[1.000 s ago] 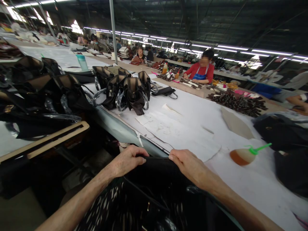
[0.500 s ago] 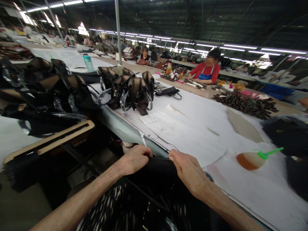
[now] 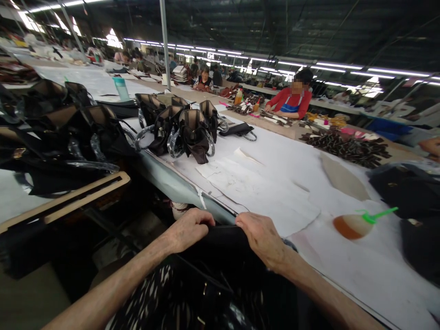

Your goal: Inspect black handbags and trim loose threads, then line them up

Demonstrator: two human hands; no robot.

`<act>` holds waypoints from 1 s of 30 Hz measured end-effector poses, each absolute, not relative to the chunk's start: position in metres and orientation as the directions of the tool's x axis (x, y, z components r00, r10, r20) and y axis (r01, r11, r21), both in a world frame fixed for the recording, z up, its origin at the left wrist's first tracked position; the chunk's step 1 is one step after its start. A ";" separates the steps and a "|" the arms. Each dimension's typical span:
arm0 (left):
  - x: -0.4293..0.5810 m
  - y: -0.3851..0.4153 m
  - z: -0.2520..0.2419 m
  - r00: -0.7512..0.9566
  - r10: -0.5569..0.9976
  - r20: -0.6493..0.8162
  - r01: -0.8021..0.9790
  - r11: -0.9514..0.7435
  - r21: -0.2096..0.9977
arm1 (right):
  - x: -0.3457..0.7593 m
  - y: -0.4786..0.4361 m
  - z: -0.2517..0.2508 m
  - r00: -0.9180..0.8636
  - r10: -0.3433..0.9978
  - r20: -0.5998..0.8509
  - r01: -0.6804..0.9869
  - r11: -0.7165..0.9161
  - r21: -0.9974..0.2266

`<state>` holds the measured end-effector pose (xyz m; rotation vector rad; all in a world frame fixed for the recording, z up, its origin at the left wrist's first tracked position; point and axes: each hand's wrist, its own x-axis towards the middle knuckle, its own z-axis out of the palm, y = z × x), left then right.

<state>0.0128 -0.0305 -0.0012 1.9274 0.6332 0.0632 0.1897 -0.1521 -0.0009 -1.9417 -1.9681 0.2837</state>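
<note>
Both hands grip one item, as we record it: the left hand (image 3: 187,229) has its fingers curled shut over the top edge of a black bag (image 3: 220,250), and the right hand (image 3: 261,236) is closed on the same edge just beside it, thumb towards the left hand. We place the black bag in the person's lap, against the near edge of the white work table (image 3: 360,266), its top edge level with the table's rim.

Beyond the hands, we note loose white paper sheets (image 3: 261,192) lying flat on the table. To the right of these lies a squeeze bottle (image 3: 349,225) on its side, holding amber liquid and fitted with a green nozzle. Near it, farther back, a beige cut piece (image 3: 338,178) lies flat.

At left, on a separate bench, we find a pale wooden frame (image 3: 68,199) below a heap of black bags (image 3: 58,133).

Farther along the table stands a cluster of black handbags (image 3: 182,126) with wrapped handles, and behind it a teal bottle (image 3: 120,88), upright. On the next table we observe a pile of dark strips (image 3: 347,149) and a seated person in a red top and blue apron (image 3: 290,103), hands on the table
</note>
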 end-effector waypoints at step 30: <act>0.004 -0.034 0.010 0.926 0.265 -0.268 0.327 -0.213 0.921 | 0.181 -0.147 0.007 0.029 1.000 -0.008 0.904 -0.030 -0.425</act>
